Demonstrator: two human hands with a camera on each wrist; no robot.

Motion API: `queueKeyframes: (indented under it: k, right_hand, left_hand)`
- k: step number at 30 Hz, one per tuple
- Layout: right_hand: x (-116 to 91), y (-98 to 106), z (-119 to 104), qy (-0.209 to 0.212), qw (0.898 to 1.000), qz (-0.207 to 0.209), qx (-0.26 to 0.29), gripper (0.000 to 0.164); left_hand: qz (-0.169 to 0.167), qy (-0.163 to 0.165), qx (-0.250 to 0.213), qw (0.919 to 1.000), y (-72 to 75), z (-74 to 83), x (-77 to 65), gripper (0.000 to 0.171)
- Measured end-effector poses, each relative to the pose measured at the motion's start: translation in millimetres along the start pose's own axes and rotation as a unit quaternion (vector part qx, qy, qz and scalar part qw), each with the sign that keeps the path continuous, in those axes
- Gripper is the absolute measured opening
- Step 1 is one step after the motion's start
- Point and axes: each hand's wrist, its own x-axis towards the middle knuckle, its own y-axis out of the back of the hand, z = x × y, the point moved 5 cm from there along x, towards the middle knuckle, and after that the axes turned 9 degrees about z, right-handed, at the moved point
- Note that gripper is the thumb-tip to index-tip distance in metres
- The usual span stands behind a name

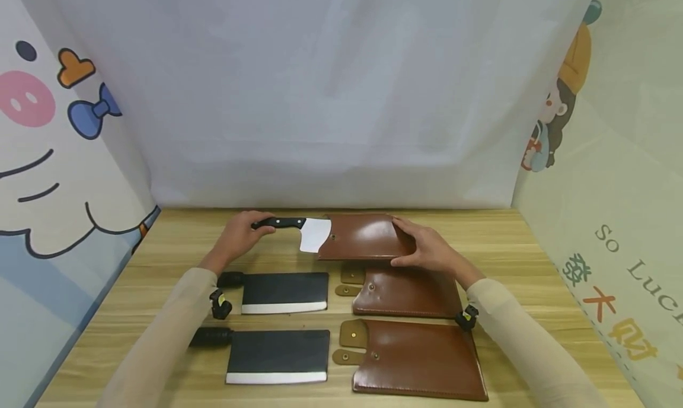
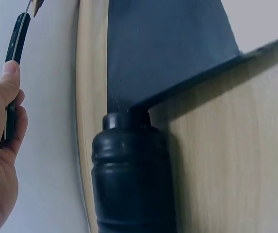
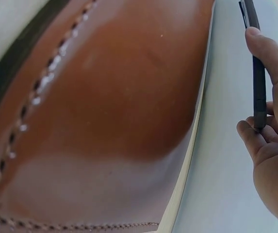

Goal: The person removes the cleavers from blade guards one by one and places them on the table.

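Observation:
My left hand (image 1: 241, 236) grips the black riveted handle of a cleaver (image 1: 315, 235) with a bright blade. Most of that blade is hidden inside a brown leather sheath (image 1: 365, 237); only the part near the handle shows. At the sheath's closed right end, my right hand (image 1: 431, 248) holds it by its edges, thumb on one side and fingers on the other. The left wrist view shows the fingers wrapped round the cleaver handle (image 2: 18, 41). In the right wrist view the held sheath (image 3: 259, 87) appears edge-on, raised off the table.
Nearer me lie two dark-bladed cleavers, one in the middle row (image 1: 285, 290) and one in front (image 1: 280, 351). Beside them, to the right, are two more brown sheaths (image 1: 411, 292) (image 1: 418, 360) with strap flaps facing left. A white cloth backdrop (image 1: 331, 99) rises behind the wooden table (image 1: 133, 313).

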Motion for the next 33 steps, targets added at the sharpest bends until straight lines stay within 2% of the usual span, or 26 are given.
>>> queueKeyframes:
  k: [7,14,23,33]
  right_hand:
    - [-2,3,1,-0.010,1.000,-0.003,0.001,0.103]
    - [-3,5,3,-0.002,1.000,0.000,0.002,0.102]
    - [-5,11,2,-0.003,1.000,0.004,0.003,0.103]
    - [-8,16,4,0.002,1.000,0.007,0.004,0.102]
  left_hand:
    - [0.006,0.001,-0.004,1.0000,6.0,-4.9,-2.4,0.040]
    - [-0.001,0.011,-0.009,0.9999,11.2,-11.6,-6.6,0.039]
    - [-0.007,0.021,-0.015,0.9996,17.4,-12.6,-8.5,0.040]
    - [0.002,0.014,-0.006,0.9999,23.4,-13.7,-9.9,0.040]
